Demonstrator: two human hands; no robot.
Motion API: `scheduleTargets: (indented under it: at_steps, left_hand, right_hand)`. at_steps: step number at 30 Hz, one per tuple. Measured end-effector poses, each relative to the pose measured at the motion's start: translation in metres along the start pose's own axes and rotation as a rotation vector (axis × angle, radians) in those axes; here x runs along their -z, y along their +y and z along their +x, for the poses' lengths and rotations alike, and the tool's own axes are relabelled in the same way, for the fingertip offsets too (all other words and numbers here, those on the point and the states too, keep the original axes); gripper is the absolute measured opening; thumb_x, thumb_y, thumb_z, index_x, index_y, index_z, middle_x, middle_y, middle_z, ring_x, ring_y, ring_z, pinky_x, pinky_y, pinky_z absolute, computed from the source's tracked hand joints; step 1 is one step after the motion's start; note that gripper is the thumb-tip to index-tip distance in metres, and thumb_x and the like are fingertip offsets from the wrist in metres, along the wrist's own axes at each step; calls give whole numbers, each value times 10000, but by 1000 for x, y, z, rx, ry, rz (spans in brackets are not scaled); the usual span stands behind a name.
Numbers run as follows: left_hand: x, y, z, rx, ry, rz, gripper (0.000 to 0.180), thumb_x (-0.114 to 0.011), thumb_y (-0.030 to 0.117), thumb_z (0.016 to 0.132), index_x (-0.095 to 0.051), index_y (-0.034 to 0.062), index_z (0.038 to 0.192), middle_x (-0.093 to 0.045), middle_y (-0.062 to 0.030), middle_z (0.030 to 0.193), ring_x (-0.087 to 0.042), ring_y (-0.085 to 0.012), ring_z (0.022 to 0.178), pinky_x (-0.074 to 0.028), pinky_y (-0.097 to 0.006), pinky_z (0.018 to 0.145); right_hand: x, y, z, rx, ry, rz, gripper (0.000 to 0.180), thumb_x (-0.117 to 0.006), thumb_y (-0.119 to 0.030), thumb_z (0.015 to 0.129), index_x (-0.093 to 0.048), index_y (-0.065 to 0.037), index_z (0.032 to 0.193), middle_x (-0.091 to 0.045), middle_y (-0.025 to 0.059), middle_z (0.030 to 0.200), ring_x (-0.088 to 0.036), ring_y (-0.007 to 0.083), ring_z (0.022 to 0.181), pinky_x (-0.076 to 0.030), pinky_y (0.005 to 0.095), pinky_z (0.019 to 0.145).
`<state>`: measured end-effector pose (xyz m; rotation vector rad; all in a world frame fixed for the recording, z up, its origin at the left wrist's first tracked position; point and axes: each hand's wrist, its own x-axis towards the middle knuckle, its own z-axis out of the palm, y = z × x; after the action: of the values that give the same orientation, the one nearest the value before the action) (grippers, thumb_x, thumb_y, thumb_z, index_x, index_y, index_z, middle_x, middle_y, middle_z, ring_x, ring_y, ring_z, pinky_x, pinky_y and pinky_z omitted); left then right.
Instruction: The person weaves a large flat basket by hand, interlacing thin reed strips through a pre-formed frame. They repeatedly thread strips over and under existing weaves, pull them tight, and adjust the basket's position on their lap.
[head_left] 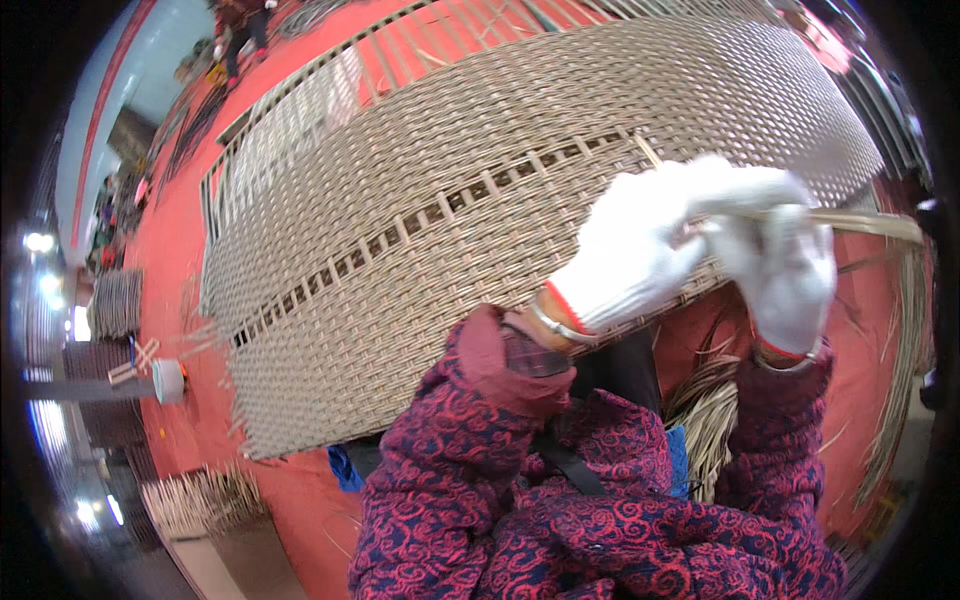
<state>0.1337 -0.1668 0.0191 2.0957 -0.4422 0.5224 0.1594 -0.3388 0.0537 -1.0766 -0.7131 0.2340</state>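
Note:
A large woven wicker panel [400, 330] in grey-brown lies across in front of me, with a long unfilled slot between two woven bands. My left hand [640, 235], in a white knit glove, is over the panel's right part, its fingers closed round a pale wicker strand [870, 222]. Close beside it, my right hand [785, 265], gloved the same way and slightly blurred, also has its fingers closed on this strand. From the hands the strand runs out to the right. A short strand end [648, 150] shows at the slot's right end, just above my left hand.
Loose wicker strands [705, 410] lie in a bundle by my right forearm, with more [895, 370] at the far right. The floor [180, 300] is red. At the left stand a tape roll [168, 381] and a bristly stack of wicker [205, 500].

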Motion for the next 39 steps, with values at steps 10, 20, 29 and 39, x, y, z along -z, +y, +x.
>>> scheduleTargets:
  at_steps: [10,20,29,39]
  left_hand:
    - [39,-19,-65,452,-14,109,131,-750,189,892,-746,97,985,-709,-61,913,-696,-178,799,-552,-312,755]
    - [35,-47,-91,477,179,-222,203,-681,-43,938,-698,10,1133,-723,-46,992,-669,-91,861,-550,-233,781]
    - [39,-42,-96,438,226,-170,332,-685,-4,935,-662,49,1262,-726,-39,1004,-650,-83,831,-536,-245,764]
    - [46,40,-87,-63,102,379,411,-725,-49,826,-701,34,1228,-690,-169,1238,-643,-330,1092,-488,-397,989]
  right_hand:
    - [242,3,-46,-112,422,350,342,-467,-237,1104,-625,-3,1298,-682,139,1267,-637,173,940,-525,373,922]
    - [438,-73,-129,26,582,358,325,-482,-132,1079,-601,82,1292,-683,193,1271,-684,284,1085,-572,410,958]
    - [405,-170,-92,174,1007,-687,392,-500,-208,1076,-556,-21,1417,-637,73,1306,-535,59,861,-421,198,686]
    - [21,-6,32,563,-480,-1629,56,-638,-197,820,-654,-154,788,-597,49,688,-633,263,664,-498,405,571]
